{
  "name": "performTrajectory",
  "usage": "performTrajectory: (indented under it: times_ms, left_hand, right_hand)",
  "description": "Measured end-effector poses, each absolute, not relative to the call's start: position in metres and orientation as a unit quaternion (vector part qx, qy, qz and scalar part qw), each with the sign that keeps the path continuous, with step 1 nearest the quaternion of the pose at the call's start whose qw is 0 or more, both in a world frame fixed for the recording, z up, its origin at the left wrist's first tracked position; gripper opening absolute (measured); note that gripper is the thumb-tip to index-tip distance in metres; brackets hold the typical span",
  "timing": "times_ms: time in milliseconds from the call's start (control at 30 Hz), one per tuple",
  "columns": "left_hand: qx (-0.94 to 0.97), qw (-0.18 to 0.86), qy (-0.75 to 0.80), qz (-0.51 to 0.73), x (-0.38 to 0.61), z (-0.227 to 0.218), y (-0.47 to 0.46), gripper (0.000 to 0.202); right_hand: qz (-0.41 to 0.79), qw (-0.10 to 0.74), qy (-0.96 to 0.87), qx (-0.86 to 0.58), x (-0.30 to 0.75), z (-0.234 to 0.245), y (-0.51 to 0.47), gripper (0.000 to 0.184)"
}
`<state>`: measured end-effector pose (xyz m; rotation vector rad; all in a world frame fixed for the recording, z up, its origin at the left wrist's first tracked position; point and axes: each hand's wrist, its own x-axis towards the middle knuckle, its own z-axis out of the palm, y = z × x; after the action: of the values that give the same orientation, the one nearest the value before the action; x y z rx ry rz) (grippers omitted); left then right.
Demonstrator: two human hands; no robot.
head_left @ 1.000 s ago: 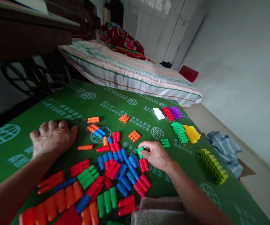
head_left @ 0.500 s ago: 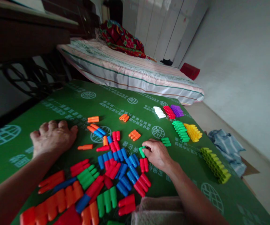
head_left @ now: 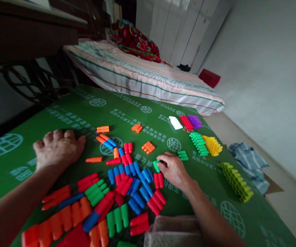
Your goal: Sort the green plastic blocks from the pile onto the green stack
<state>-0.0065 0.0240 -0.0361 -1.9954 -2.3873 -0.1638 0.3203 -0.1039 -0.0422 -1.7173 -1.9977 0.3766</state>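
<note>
My right hand (head_left: 173, 169) pinches a small green block piece (head_left: 156, 166) just above the green board (head_left: 60, 113), beside a red piece (head_left: 158, 180) and a blue cluster (head_left: 146, 175). My left hand (head_left: 58, 147) rests palm down on the board at the left, fingers curled, holding nothing; an orange piece (head_left: 94, 159) lies just right of it. A loose heap of red, blue, green and orange pieces (head_left: 104, 202) spreads between my forearms. A small green stack (head_left: 182, 155) lies just beyond my right hand.
Sorted rows sit at the far right: white (head_left: 175, 122), red (head_left: 186, 122), purple (head_left: 195, 121), green (head_left: 199, 144), yellow (head_left: 211, 145), lime (head_left: 236, 181). A bed (head_left: 143, 79) stands behind the board. A cloth (head_left: 249, 161) lies on the floor at right.
My right hand has kept hold of the green piece and shifted slightly right and down with it. My left hand has stayed put.
</note>
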Motion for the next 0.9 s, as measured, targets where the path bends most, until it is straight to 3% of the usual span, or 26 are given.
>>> performTrajectory:
  times_ms: [900]
  left_hand:
    - [-0.642,0.01,-0.765,-0.053,-0.0046,-0.0342,0.0224,0.073]
  right_hand:
    - [0.134,0.309,-0.715,-0.613,0.3184,-0.053,-0.1049,0.015]
